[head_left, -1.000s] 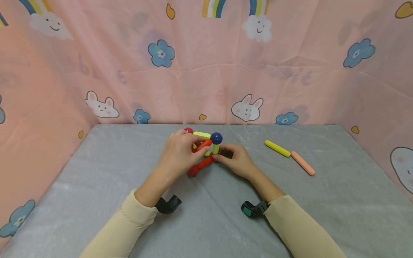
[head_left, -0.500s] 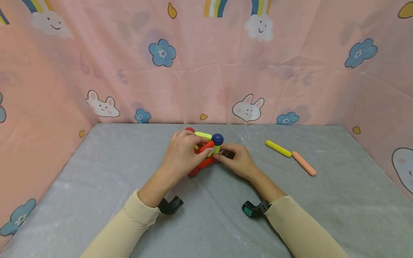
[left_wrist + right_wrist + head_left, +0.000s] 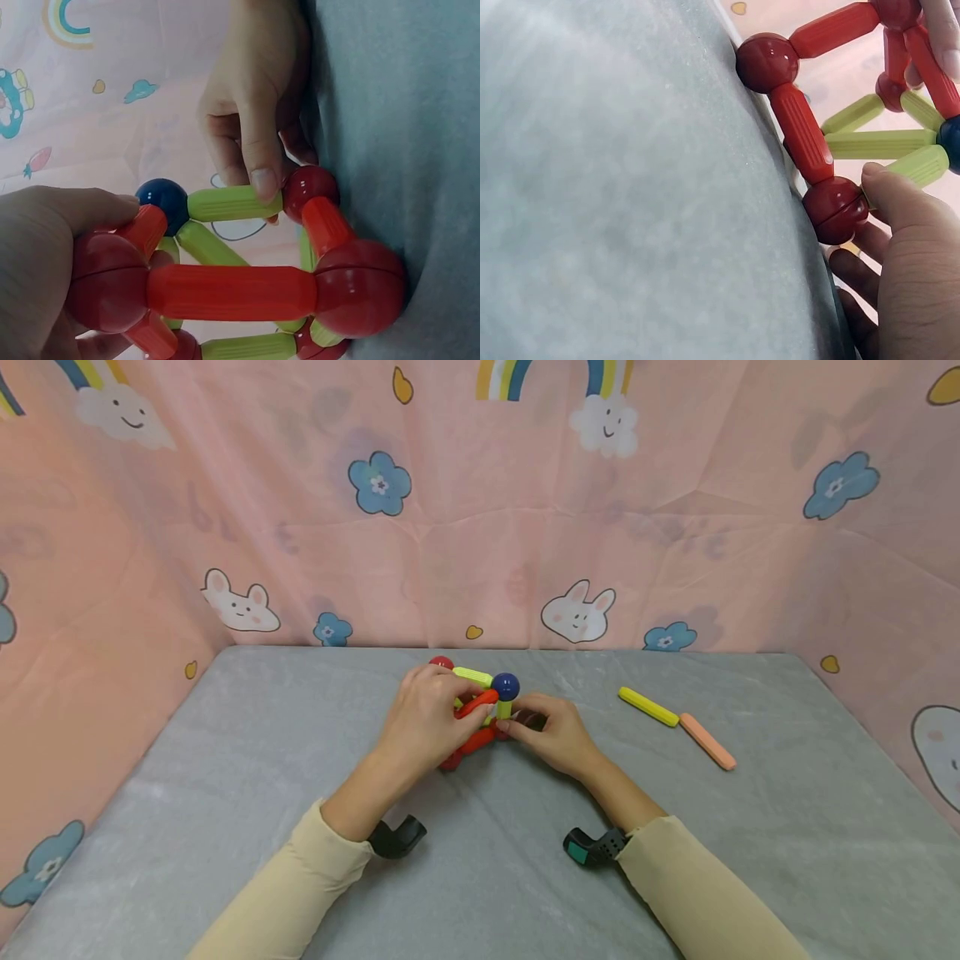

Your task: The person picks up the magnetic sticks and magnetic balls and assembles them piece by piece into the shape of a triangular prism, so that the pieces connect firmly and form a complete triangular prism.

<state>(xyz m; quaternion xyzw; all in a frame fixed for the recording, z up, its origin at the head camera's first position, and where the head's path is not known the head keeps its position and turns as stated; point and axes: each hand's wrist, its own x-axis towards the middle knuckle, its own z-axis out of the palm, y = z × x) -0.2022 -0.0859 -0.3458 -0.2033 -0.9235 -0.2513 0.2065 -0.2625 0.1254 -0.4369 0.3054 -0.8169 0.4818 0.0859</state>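
A frame of magnetic building sticks and balls stands on the table between both hands. My left hand (image 3: 420, 710) pinches a red stick (image 3: 146, 229) on the upper side, its thumb close to the blue ball (image 3: 162, 206). The stick's end meets that ball in the left wrist view. Low on the near right corner, my right hand (image 3: 551, 732) pinches an upright yellow-green stick (image 3: 234, 202), thumb just above a dark red ball (image 3: 835, 211). Another red stick (image 3: 802, 133) runs along the table to a second dark red ball (image 3: 767, 63). The left hand hides part of the frame in the head view.
On the grey-covered table (image 3: 225, 777), a yellow stick (image 3: 648, 706) and a peach stick (image 3: 707, 741) lie nearly end to end, right of the right hand. A pink printed cloth (image 3: 450, 560) hangs behind the table's far edge.
My left hand has shifted slightly right with the red stick, now covering more of the lower near red ball. My right hand keeps its grip almost in place.
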